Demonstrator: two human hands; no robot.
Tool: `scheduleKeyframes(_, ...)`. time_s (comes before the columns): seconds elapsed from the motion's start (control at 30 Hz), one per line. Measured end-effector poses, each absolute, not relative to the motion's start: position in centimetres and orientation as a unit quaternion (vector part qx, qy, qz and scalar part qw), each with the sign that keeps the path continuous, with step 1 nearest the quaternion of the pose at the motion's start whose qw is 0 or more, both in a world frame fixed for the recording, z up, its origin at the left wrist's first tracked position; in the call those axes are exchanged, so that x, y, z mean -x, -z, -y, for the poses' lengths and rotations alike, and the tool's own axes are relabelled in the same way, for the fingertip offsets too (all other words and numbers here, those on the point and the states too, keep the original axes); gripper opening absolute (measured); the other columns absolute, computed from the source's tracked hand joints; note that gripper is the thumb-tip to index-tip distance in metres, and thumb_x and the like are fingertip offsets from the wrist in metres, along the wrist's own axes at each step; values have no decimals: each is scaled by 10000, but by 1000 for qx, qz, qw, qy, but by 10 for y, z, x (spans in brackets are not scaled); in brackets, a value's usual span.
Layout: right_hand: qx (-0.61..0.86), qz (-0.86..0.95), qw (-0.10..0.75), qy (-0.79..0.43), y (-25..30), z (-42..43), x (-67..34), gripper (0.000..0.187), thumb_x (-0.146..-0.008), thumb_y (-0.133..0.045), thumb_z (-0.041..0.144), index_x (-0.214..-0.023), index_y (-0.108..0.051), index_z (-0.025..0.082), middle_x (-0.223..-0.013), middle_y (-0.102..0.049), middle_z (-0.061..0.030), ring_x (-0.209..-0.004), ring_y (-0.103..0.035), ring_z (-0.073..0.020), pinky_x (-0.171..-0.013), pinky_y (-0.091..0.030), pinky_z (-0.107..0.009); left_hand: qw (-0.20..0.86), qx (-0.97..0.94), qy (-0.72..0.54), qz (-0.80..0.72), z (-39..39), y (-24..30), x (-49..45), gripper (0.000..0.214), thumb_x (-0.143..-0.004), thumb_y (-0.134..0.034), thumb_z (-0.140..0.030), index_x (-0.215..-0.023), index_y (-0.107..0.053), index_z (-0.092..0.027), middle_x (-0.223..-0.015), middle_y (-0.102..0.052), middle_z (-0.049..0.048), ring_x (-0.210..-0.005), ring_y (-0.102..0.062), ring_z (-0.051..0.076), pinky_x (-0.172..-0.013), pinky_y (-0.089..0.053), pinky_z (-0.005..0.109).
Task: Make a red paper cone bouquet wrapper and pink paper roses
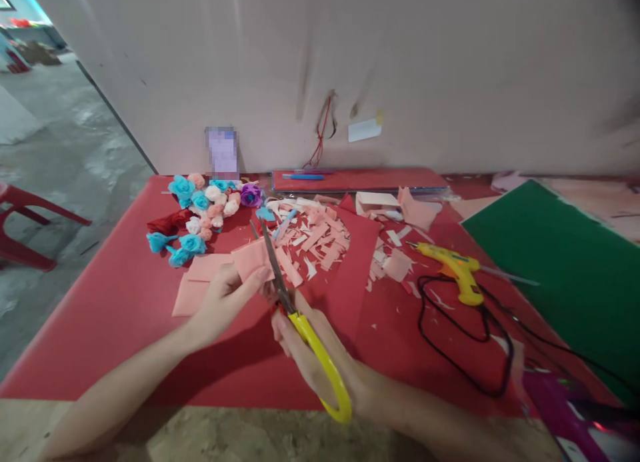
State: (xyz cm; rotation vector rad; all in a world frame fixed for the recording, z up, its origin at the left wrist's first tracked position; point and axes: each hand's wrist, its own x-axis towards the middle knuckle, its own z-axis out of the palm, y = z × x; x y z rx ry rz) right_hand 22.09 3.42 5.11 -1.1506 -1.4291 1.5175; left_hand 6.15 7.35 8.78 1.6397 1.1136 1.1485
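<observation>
My left hand (233, 292) pinches a folded piece of pink crepe paper (251, 257) above the red table covering. In my right hand (313, 345) is a pair of scissors (320, 359) with yellow handles, my fingers wrapped round them. The blades point away from me and are parted, one lying along the right edge of the pink paper. More flat pink paper pieces (189, 295) lie beneath and left of my left hand. Beyond the blades spreads a heap of pink and white paper scraps (320, 235).
Blue, pink, white and purple paper flowers (200, 202) lie at the back left, near an upright phone (223, 152). On the right are a yellow glue gun (457, 269) with a black cord and a green sheet (560, 275). A red stool (30, 215) stands left.
</observation>
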Motion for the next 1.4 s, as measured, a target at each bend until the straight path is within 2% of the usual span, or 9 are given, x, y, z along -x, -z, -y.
scheduleKeyframes(0.2,445,579,334,-596,-63,-42,-209,213,-869,-397,392,-897,-484,200,-433,-361,95,-300,-313,-54,-317,-272,-168,398,-650,-442,-472,-77,-84,-61,355,-833,-475,-298,-505,-493,-163,-507,-569,-4,-497,-535,109,-526,-433,200)
scheduleKeyframes(0.3,468,545,347,-603,-65,-44,-207,240,-859,-401,424,-837,-476,197,-398,-328,109,-270,-297,-49,-295,-245,-160,426,-631,-435,-480,-78,-87,-64,342,-808,-500,-296,-495,-469,-162,-495,-543,-10,-470,-497,101,-503,-425,200)
scheduleKeyframes(0.37,466,523,356,-619,-65,-47,-207,290,-844,-413,444,-717,-466,189,-392,-335,103,-265,-303,-42,-293,-238,-160,444,-625,-428,-478,-77,-88,-65,333,-804,-505,-279,-495,-469,-161,-497,-535,-13,-459,-475,94,-512,-425,205)
scheduleKeyframes(0.47,419,501,343,-675,-67,-55,-212,358,-849,-381,409,-586,-440,173,-453,-421,57,-344,-404,-49,-360,-325,-164,454,-618,-441,-465,-78,-85,-63,336,-819,-499,-276,-504,-473,-163,-528,-538,-7,-510,-495,106,-547,-418,215)
scheduleKeyframes(0.53,383,509,332,-696,-68,-60,-217,253,-839,-402,331,-665,-482,165,-579,-507,24,-459,-484,-65,-467,-406,-184,465,-609,-460,-448,-79,-81,-59,344,-833,-494,-301,-517,-485,-167,-548,-539,-2,-555,-512,120,-576,-412,229)
scheduleKeyframes(0.6,367,529,342,-684,-69,-63,-224,121,-826,-441,282,-856,-492,177,-713,-539,14,-549,-506,-73,-549,-433,-204,484,-595,-483,-422,-79,-76,-55,337,-838,-497,-327,-541,-512,-169,-562,-539,-1,-577,-514,128,-596,-407,243)
scheduleKeyframes(0.67,371,558,340,-660,-70,-62,-230,145,-845,-439,300,-936,-465,191,-736,-532,17,-548,-480,-70,-527,-410,-200,503,-580,-502,-398,-80,-73,-50,311,-835,-509,-330,-570,-545,-171,-583,-545,0,-586,-512,130,-594,-400,250)
scheduleKeyframes(0.97,390,704,226,-549,-83,-50,-237,118,-884,-357,251,-970,-405,187,-626,-472,34,-472,-408,-78,-455,-340,-209,502,-583,-521,-369,-78,-72,-45,286,-829,-520,-334,-614,-581,-156,-637,-620,30,-602,-547,148,-572,-420,252)
scheduleKeyframes(1.4,395,749,217,-485,-87,-49,-234,88,-857,-366,206,-905,-436,180,-609,-475,23,-478,-399,-95,-463,-326,-230,493,-612,-502,-361,-73,-80,-50,357,-830,-521,-279,-497,-505,-152,-607,-608,10,-605,-574,122,-518,-420,201)
